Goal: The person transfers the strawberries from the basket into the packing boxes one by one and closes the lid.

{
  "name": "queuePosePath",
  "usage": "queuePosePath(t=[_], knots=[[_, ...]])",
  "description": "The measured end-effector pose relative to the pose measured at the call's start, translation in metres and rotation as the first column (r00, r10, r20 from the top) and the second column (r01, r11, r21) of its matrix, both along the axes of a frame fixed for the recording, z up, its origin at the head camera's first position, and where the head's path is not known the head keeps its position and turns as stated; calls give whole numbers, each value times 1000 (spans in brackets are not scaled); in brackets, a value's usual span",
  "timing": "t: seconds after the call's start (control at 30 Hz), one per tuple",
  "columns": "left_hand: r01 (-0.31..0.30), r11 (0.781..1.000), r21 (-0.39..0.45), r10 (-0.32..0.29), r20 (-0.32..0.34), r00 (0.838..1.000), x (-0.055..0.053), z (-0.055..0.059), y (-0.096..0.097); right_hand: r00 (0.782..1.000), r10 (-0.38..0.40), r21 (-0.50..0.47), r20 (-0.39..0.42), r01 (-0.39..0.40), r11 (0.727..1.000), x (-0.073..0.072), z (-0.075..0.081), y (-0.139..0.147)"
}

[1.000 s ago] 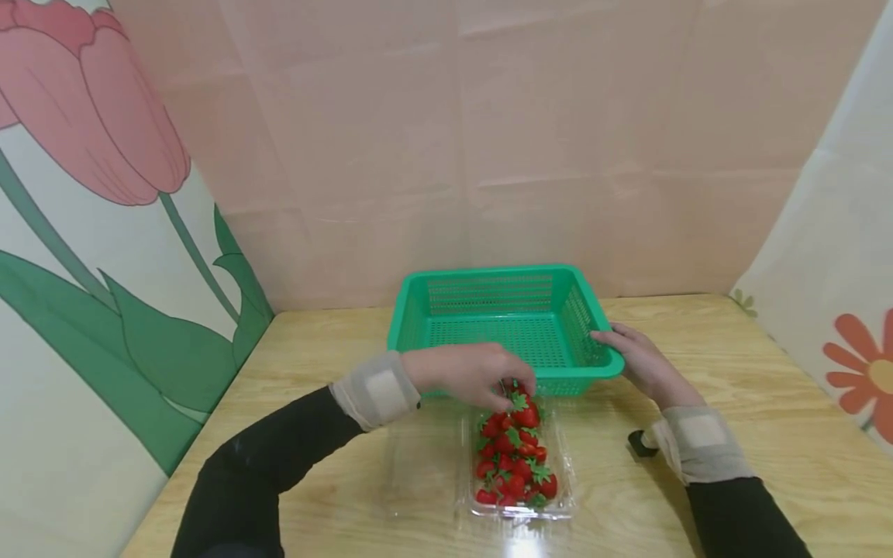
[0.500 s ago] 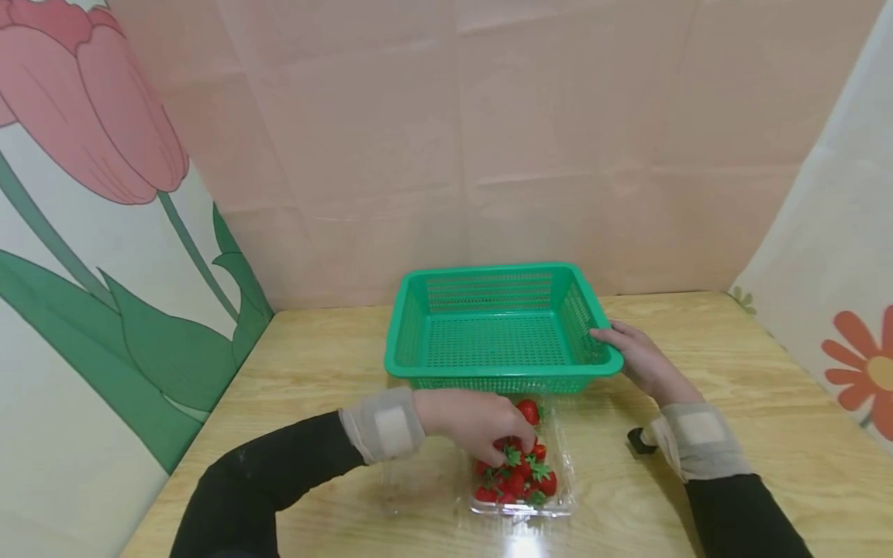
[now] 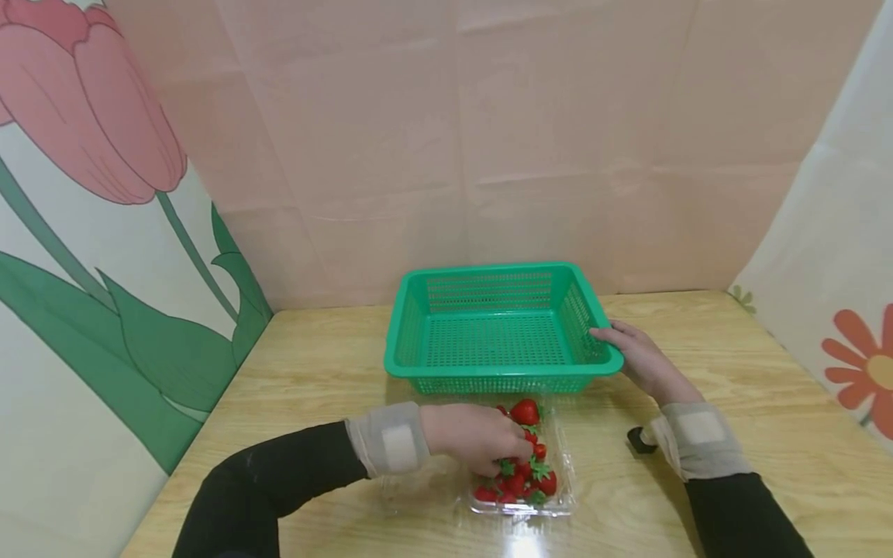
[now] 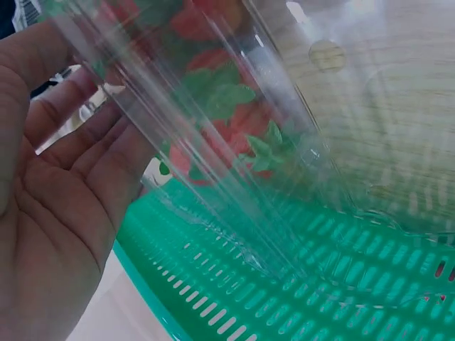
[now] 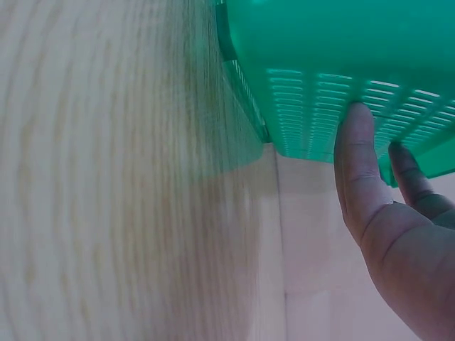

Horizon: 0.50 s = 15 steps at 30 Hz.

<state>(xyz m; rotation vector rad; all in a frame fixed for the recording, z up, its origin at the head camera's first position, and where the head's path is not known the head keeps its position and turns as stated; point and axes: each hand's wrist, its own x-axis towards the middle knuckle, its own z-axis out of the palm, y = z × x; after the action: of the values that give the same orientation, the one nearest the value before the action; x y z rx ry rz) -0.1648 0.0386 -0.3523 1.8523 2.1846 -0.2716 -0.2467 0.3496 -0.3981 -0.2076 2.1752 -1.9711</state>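
Observation:
My left hand reaches down into a clear plastic clamshell box of strawberries. Its fingers bend down among the berries in the head view, and the fingertips are hidden there, so I cannot tell whether they pinch one. Through the clear wall in the left wrist view, red berries with green leaves show beside the palm. My right hand grips the right side of a green plastic basket, thumb over the rim. Its fingers lie against the slotted outer wall in the right wrist view.
The box's clear lid lies flat to its left on the wooden table. Behind the basket rises a pink cloth backdrop. Flower-printed panels stand at both sides.
My left hand has moved from the box's far end toward its middle, nearer to me. The berry at the far end now lies on its side. My right hand keeps its hold on the basket.

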Motion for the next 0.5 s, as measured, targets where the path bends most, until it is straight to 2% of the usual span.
queuePosePath(t=[0.2,0.4,0.5], knots=[[52,998,35,-50,-52,997,2,-4,0,1000,-3,0,-3,3,1000,-1,0,-1],[68,997,33,-65,-84,994,2,-5,-1,1000,-11,1,-3,11,1000,-1,0,-1],[67,997,35,-65,-78,995,2,-6,-1,1000,-15,-1,0,15,1000,-1,0,-2]])
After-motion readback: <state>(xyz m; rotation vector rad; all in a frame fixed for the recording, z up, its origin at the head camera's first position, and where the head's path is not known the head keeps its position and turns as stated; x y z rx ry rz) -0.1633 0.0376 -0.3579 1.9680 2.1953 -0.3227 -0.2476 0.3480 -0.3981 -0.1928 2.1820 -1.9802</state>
